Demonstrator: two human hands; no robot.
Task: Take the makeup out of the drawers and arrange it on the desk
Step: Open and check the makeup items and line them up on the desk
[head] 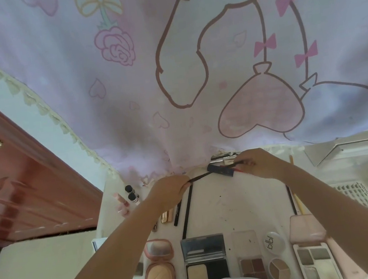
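Note:
Both my hands are stretched to the far edge of the white desk (230, 203). My left hand (168, 186) pinches the end of a thin black pencil (199, 177). My right hand (259, 164) grips a dark tube with a red tip (221, 169) and several slim sticks. Along the near edge lie open compacts: a pink round powder compact (160, 269), a black foundation compact (206, 262), a small brown eyeshadow palette (253, 266), a round white compact (274, 242) and a pink grey-shade palette (313, 253). More black pencils (187, 212) lie left of centre.
A pink cartoon-print curtain (170, 82) hangs behind the desk. Two small black-capped bottles (132, 194) and pink tubes (122, 203) stand at the desk's left. A gold lipstick (167, 216) lies near the pencils. A red wooden door (19, 186) is at left, and a lash tray (356, 195) at right.

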